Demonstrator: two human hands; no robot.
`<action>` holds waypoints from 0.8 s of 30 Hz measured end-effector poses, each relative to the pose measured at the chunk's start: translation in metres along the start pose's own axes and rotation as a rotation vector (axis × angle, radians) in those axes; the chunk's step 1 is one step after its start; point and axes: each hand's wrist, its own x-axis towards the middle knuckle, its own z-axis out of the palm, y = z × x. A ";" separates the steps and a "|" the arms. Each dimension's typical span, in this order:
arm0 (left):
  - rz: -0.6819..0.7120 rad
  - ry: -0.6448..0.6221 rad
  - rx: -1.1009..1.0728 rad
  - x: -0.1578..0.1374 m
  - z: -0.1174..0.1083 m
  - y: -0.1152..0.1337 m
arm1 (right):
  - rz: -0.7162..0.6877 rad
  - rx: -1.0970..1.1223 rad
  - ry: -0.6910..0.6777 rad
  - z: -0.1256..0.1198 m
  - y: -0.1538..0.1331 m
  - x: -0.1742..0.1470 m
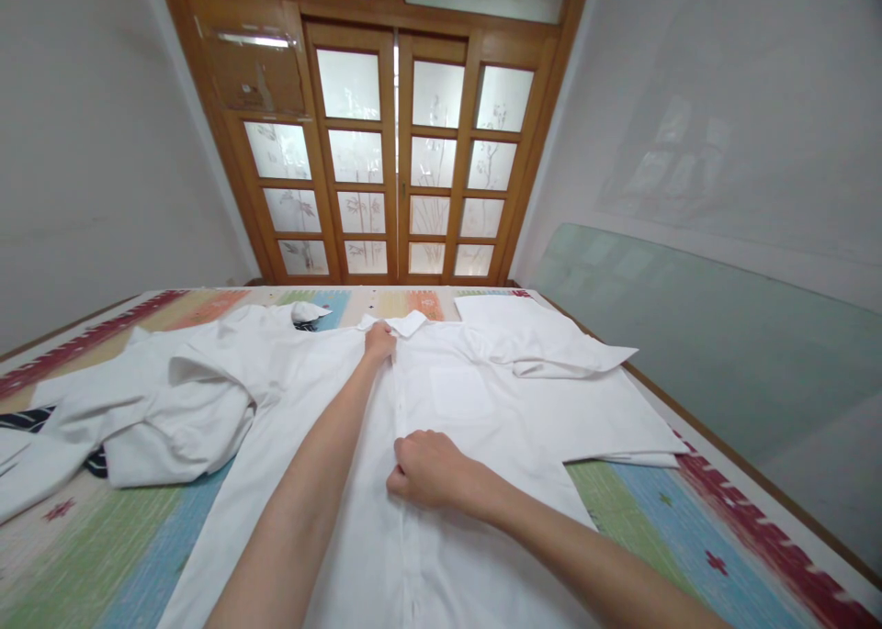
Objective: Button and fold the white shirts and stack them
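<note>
From here, w/ the white shirt [514, 454] spread on the patterned cloth [124, 546], L hand [379, 342] pinching its placket [400, 404] by the collar [412, 324] & R hand [428, 468] gripping lower, best keep that strip taut & straight.

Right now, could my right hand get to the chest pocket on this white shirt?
Most likely yes: your right hand is curled at the placket of the white shirt, close to the chest pocket. Nothing covers the pocket, and your left hand is by the collar.
</note>
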 end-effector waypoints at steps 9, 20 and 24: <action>-0.004 0.049 -0.116 -0.009 -0.005 -0.001 | -0.013 -0.006 -0.012 0.000 0.000 0.000; -0.010 0.140 -0.150 -0.008 0.003 0.000 | -0.011 0.013 -0.012 -0.001 0.001 -0.001; -0.011 0.130 -0.110 -0.006 0.002 0.000 | -0.015 0.009 -0.012 0.000 0.001 -0.001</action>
